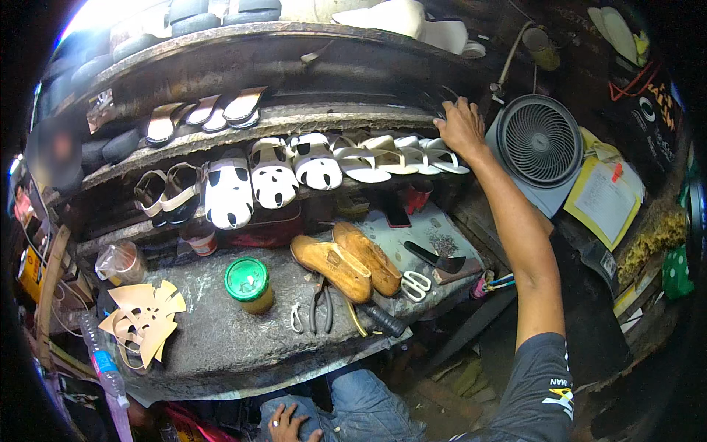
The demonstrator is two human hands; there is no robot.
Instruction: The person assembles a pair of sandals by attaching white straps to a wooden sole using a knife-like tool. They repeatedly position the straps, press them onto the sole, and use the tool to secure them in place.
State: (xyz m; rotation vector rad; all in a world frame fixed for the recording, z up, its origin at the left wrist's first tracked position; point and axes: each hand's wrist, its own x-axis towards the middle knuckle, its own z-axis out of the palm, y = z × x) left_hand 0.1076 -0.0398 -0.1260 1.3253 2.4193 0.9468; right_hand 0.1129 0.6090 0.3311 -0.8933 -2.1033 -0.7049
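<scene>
My right hand (462,129) reaches to the right end of the upper shelf, beside a round fan (540,140). Its fingers are apart and bent over dark thin items that I cannot make out; nothing shows held in them. Below it stands a row of white sandals (361,163). My left hand (292,425) lies open on my jeans, fingers spread. On the bench before me are a pair of wooden shoe lasts (333,267), pincers (319,306), white-handled scissors (416,286), a black-handled hammer (384,321), and a green-lidded jar (247,280).
Tan leather cut-outs (149,322) lie at the bench's left, near a plastic bottle (107,365). A dark blade (434,257) and a phone (396,214) rest at its right. Yellow papers (605,193) hang right of the fan. More sandals (163,124) line the shelf.
</scene>
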